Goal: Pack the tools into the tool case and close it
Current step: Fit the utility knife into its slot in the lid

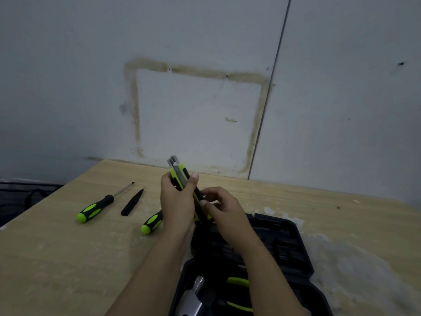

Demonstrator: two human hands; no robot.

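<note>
I hold a green-and-black utility knife (179, 173) upright above the table, its blade tip showing at the top. My left hand (177, 201) grips its upper body. My right hand (222, 207) pinches its lower end. Below my arms lies the open black tool case (284, 245); a hammer head (193, 297) and green-handled pliers (238, 282) sit in its near half. On the table to the left lie a green-handled screwdriver (96, 208), a slim black tool (132, 202), and a second green handle (151, 223) partly hidden behind my left wrist.
The wooden table (57, 258) ends at a left edge with dark cables beyond it. A grey wall with a stained square outline stands right behind the table. White smears mark the tabletop right of the case.
</note>
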